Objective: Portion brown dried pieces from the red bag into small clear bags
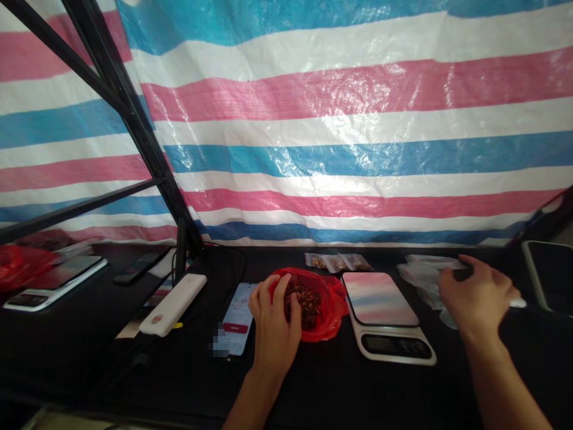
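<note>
Left hand (275,322) at a red bag (332,322), right hand (481,295) at clear bags (423,276).
The left fingers spread loosely bent over the rim of the thin, crinkled, shiny bag, which sits on the black table (313,382) with small, uneven brown pieces (308,303) inside. Beside it is a scale (382,301). The right fingers curl at limp, see-through plastic; whether they grip, I cannot tell. Small filled packets (336,263) lie behind.
</note>
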A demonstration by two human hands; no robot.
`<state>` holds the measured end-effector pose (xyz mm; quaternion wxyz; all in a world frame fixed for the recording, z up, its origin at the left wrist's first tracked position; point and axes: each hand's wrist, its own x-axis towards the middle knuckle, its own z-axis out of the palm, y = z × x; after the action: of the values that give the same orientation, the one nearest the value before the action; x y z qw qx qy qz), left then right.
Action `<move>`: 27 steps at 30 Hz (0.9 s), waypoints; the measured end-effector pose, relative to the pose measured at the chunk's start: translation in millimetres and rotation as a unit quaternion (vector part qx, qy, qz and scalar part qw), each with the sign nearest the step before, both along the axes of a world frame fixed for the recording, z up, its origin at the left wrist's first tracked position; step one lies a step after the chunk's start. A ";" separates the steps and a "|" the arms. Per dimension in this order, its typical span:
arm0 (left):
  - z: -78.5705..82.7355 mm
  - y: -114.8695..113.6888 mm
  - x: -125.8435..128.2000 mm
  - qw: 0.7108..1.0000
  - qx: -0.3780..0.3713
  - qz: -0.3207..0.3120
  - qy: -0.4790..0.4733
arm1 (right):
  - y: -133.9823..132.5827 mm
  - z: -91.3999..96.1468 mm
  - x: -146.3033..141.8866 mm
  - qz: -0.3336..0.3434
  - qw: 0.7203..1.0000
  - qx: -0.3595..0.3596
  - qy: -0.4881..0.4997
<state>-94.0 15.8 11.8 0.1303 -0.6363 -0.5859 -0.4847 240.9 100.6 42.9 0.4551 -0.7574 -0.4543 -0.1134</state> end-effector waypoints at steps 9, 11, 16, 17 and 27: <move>-0.6 1.0 4.6 1.000 0.019 -0.006 0.018 | 35.4 -14.7 -91.4 0.331 0.927 -0.134 -0.114; -0.9 0.6 2.3 0.999 0.025 -0.004 0.024 | 37.2 -21.6 -104.4 0.362 0.913 -0.151 -0.110; 0.4 0.0 -4.2 0.999 0.033 -0.006 0.017 | 40.9 -21.7 -105.9 0.364 0.921 -0.126 -0.061; 1.0 0.1 -5.1 0.999 0.034 -0.009 0.010 | 41.3 -18.4 -103.2 0.359 0.925 -0.116 -0.040; 13.3 -11.1 18.0 0.887 -0.100 -0.278 -0.355 | -30.3 34.6 -154.1 0.498 0.797 0.076 0.334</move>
<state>-76.0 4.7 25.1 -0.2911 -0.5683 -0.4374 -0.6332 86.8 70.3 77.5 0.6286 -0.3807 -0.5784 0.3542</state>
